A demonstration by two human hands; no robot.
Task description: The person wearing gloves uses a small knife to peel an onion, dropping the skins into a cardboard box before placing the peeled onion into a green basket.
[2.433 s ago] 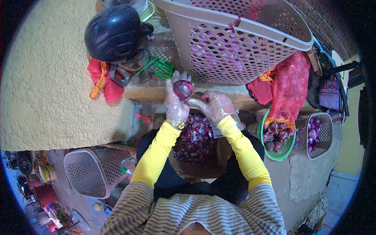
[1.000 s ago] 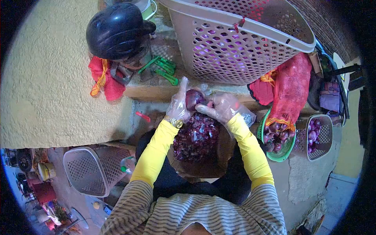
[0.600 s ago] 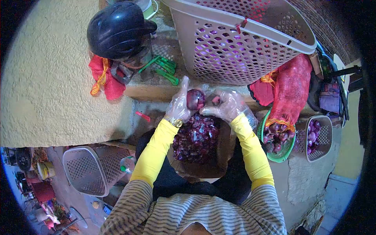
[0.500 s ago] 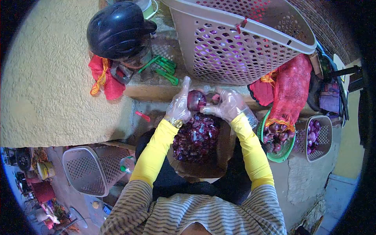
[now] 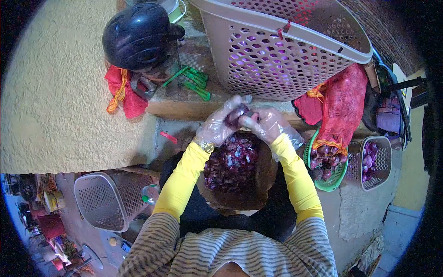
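A red onion (image 5: 235, 116) is held up in front of me, partly covered by fingers. My left hand (image 5: 219, 122), in a clear plastic glove, is wrapped round it. My right hand (image 5: 267, 123), gloved the same way, has its fingers closed at the onion's right side; a small thing seems to be pinched there, but I cannot make out what. Below both hands stands a cardboard box (image 5: 265, 182), between my legs, with a heap of dark purple onion skins (image 5: 230, 164) in it.
Behind my hands stands a large perforated basket (image 5: 277, 60) of onions. To the right are a red mesh sack (image 5: 341, 106), a green basket (image 5: 333, 184) and a smaller onion crate (image 5: 378, 175). Green-handled knives (image 5: 196, 83) and a black helmet (image 5: 138, 34) lie at the upper left.
My left hand has turned inward and its thumb has come over the onion. The onion has shifted slightly up and right, and my right hand's fingers have drawn in against it.
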